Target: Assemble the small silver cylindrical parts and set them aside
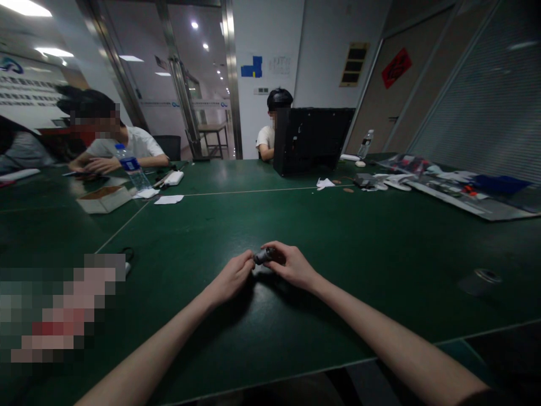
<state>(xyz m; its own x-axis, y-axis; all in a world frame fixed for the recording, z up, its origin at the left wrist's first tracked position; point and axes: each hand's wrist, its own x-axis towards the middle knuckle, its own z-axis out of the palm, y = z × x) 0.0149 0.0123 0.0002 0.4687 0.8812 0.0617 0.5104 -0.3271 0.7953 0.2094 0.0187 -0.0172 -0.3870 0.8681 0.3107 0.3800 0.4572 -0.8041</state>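
A small grey cylinder point(262, 256) sits just above the bench point(203, 225), its left end pinched in the left hand's point(233, 277) fingers, its body clamped between the right hand's point(296, 269) thumb and fingers.

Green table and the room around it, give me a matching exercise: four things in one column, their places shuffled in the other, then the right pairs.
Things
1. Small grey cylinder
2. Blue-capped bottle
3. Red paper
4. Large black box

Places
A. On the door
B. Partly hiding a person across the table
C. Between the left hand and right hand
D. Near the open pale box

Pairs: 1-C, 2-D, 3-A, 4-B
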